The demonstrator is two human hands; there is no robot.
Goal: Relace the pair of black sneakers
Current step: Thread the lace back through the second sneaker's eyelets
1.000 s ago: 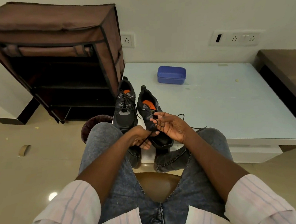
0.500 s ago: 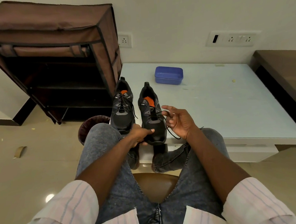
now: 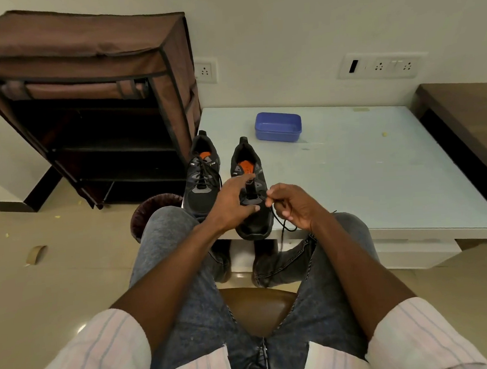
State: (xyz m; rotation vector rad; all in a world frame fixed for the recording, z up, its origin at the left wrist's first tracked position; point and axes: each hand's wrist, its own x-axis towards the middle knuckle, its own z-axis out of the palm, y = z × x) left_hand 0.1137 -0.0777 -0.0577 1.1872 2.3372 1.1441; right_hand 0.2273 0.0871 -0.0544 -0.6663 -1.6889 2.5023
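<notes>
Left hand (image 3: 232, 202) grips right sneaker (image 3: 253, 212); right hand (image 3: 292, 205) pinches lace (image 3: 282, 227) beside it.

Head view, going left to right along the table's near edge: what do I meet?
Wastebasket → laced sneaker → left hand on the unlaced sneaker → right hand pinching the black lace → bare table.
</notes>
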